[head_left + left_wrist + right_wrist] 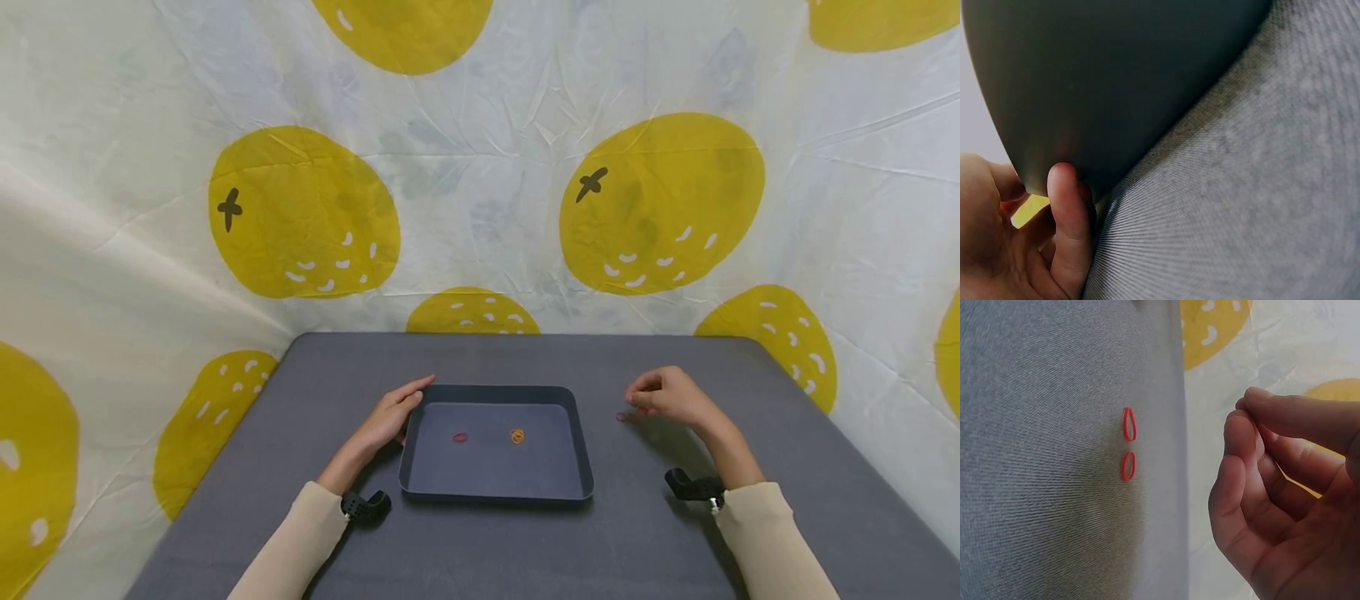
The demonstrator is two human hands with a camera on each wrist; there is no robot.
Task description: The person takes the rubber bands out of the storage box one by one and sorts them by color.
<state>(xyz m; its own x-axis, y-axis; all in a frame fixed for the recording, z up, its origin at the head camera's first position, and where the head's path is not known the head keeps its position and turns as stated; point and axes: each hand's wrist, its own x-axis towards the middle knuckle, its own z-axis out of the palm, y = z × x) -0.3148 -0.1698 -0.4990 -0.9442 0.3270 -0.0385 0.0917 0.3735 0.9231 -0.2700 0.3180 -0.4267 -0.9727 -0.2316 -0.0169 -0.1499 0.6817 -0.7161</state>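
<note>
1. A white cloth hangs behind the grey table and along both its sides, its surface wrinkled and creased.
2. Big yellow fruit shapes are printed across it, flecked with small white dashes; two of them bear dark cross-shaped marks.
3. The table has rounded far corners, and the wrist views show its top as finely ribbed.
4. Soft shadows lie on the table; a diagonal fold crosses the cloth at left.
5. In the left wrist view, a pale strip is probably the same cloth, too washed-out to be sure.
</note>
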